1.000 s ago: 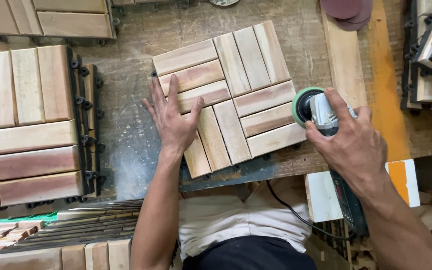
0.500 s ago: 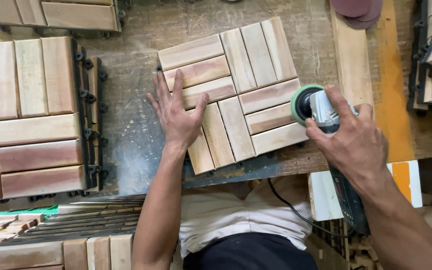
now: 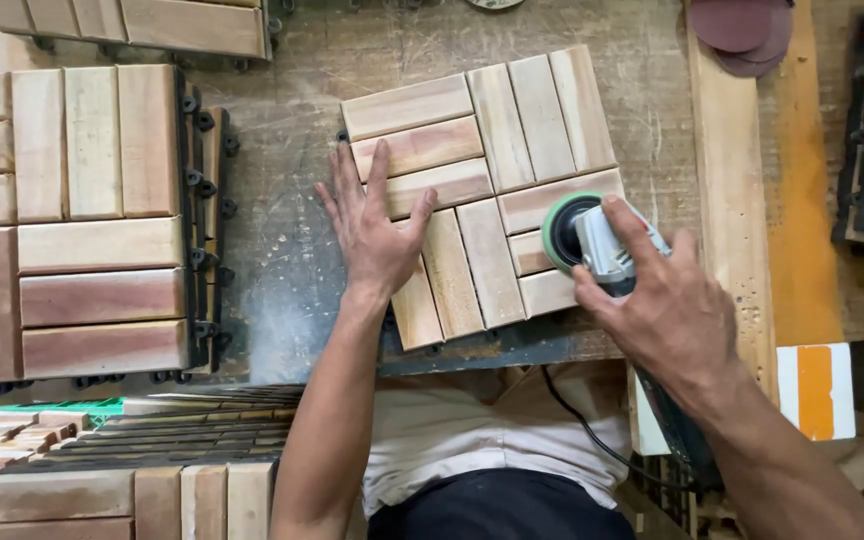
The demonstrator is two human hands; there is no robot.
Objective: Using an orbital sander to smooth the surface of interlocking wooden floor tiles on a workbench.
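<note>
We see L hand (image 3: 377,228) flat, fingers spread, on wood tile (image 3: 482,190); R hand (image 3: 667,315) fingers gripping sander (image 3: 592,240) at tile's R edge.

We have just one view. It comes from a camera on our head, and it looks almost straight down at the bench (image 3: 292,270). It sits close, about an arm's reach above. Our two arms come in from the bottom edge, and our lap shows there too. The far side of the bench is at the top edge. No second view shares this scene.
</note>
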